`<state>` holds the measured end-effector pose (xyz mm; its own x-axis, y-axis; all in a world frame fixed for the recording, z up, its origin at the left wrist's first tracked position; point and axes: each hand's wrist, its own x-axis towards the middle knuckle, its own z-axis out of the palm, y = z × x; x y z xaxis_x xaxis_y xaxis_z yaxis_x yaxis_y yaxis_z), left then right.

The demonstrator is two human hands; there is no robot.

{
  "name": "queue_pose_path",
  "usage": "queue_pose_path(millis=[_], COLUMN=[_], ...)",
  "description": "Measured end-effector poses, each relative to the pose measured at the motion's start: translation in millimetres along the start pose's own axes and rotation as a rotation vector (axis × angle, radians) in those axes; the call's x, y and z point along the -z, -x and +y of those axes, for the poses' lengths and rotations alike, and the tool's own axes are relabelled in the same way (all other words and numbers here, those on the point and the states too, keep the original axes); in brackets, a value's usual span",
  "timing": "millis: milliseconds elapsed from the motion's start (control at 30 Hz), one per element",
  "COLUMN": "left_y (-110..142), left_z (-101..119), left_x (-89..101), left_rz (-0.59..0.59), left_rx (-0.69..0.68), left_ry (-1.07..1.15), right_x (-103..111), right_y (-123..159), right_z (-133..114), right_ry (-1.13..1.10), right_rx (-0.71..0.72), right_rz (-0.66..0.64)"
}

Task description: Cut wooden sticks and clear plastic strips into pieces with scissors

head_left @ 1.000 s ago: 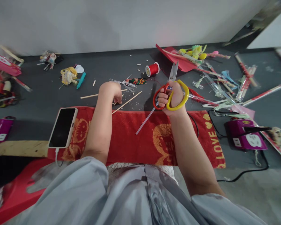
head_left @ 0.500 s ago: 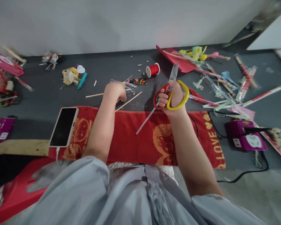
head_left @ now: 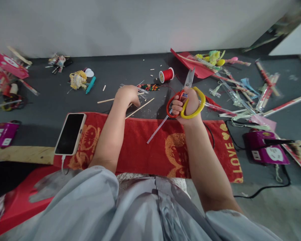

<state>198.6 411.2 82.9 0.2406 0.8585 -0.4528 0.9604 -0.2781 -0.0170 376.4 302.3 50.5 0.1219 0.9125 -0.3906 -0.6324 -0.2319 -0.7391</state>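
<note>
My right hand (head_left: pixel 190 103) is closed round a pair of scissors (head_left: pixel 190 79) with one red and one yellow handle, blades pointing away. From the same hand a thin translucent strip (head_left: pixel 156 132) slants down over the red towel (head_left: pixel 145 150). My left hand (head_left: pixel 129 95) reaches down to the dark table with its fingers curled; the fingertips are mostly hidden, and what they grip cannot be made out. Around it lie thin wooden sticks (head_left: pixel 140 107), a bunch of fine white strands (head_left: pixel 143 90) and a dark patterned cloth piece (head_left: pixel 150 87).
A spool of red thread (head_left: pixel 167 75) lies beyond my hands. A phone (head_left: pixel 70 134) on a cable rests at the towel's left. Wrapped sticks and red paper (head_left: pixel 198 68) clutter the right, near a purple box (head_left: pixel 266 147). A blue-capped pen-like piece (head_left: pixel 90 85) sits left.
My left hand has shifted a little right among the sticks, its fingers staying curled. My right hand keeps the scissors and strip in the same hold. The whole view has turned slightly.
</note>
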Motion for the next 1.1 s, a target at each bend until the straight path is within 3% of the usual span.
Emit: queue_pose_path(millis=[133,300,467,700,867,1100], left_y=[-10.2,-16.3,-17.2,-21.5,-27.7,-35.8], left_z=[-10.9,-8.8,-10.3,-5.6,1.7,3.6], left_x=[-2.6,-8.4,-8.4,-12.6,-19.9,-27.7], left_rz=[-0.022,0.074,0.075,0.212,0.316,0.31], left_rx=[-0.156,-0.193,-0.198,-0.346,-0.369,-0.323], left_ry=[0.135,0.209,0.205,0.301,0.294,0.18], right_x=[3.1,2.0,0.6,-2.4,0.0,0.9], right_y=[-3.1,-2.4,-1.0,0.5,-2.1,-3.0], right_z=[2.3,1.7,0.3,-1.1,0.8,0.3], right_ry=[0.017,0.019,-0.026,-0.033,-0.032,-0.028], right_rx=[0.023,0.009,0.013,-0.01,0.0,0.005], right_rz=[-0.027,-0.03,-0.005,0.014,0.001,-0.02])
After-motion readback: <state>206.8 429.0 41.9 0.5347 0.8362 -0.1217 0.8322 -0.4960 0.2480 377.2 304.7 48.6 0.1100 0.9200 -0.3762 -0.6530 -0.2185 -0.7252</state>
